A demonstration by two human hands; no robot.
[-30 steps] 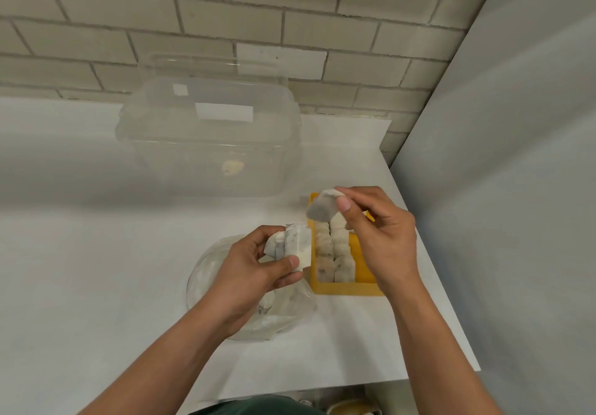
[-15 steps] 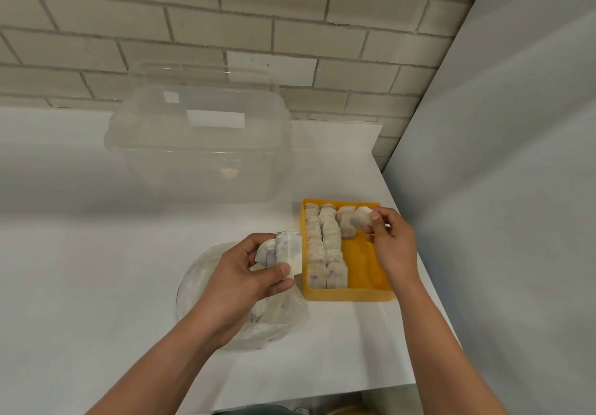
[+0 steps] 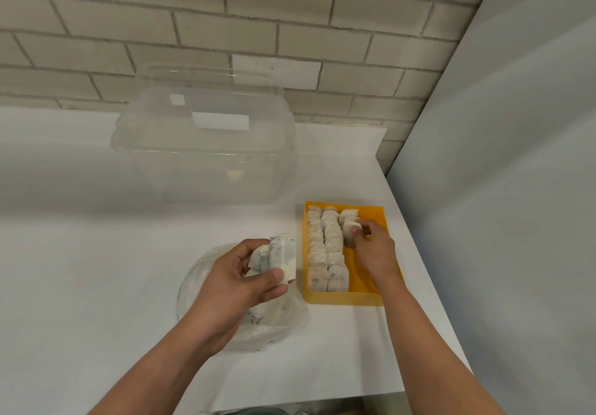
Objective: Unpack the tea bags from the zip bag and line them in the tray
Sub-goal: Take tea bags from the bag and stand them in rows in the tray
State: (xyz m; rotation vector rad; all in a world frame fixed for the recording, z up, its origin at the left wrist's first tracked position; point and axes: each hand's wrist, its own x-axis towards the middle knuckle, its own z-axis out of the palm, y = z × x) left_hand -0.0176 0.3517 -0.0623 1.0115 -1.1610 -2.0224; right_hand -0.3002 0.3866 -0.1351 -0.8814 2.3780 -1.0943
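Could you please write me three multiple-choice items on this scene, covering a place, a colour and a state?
1. The zip bag lies: A) left of the tray; B) right of it; C) inside it.
2. The tray is: A) blue; B) yellow; C) white.
3. The left hand: A) lies flat; B) grips a stack of tea bags; C) hangs idle.
Key: A, it lies beside the tray's left wall; B, its walls are yellow; B, fingers curl round the stack.

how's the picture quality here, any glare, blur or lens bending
Head view: soft, even light, no harsh glare; mortar lines of the brick wall bow from the wide lens; a broad faint shadow crosses the table beside the clear container; tea bags in the tray look slightly soft.
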